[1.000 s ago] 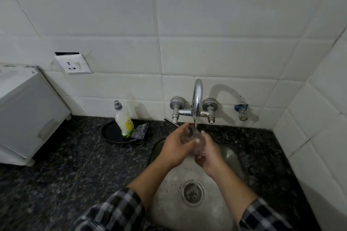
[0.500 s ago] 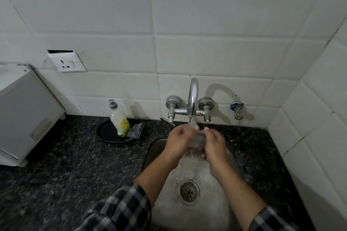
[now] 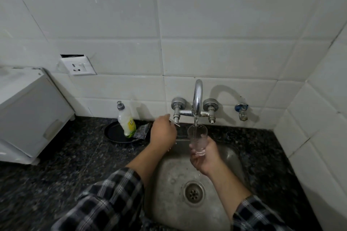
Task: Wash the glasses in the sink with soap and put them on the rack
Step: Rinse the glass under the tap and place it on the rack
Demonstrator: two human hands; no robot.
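The dark tabletop (image 3: 56, 184) holds a steel sink (image 3: 169, 202), and over it the tap (image 3: 198, 95) runs. The left hand (image 3: 163, 133) reaches to the left valve, fingers hidden, so I cannot tell if it grips. The right hand (image 3: 206, 159) wraps the base of the glass (image 3: 197, 137), upright under the stream. To rinse well, I judge, keep the mouth centred, hold the wet base firmly and tip the fill out before racking.
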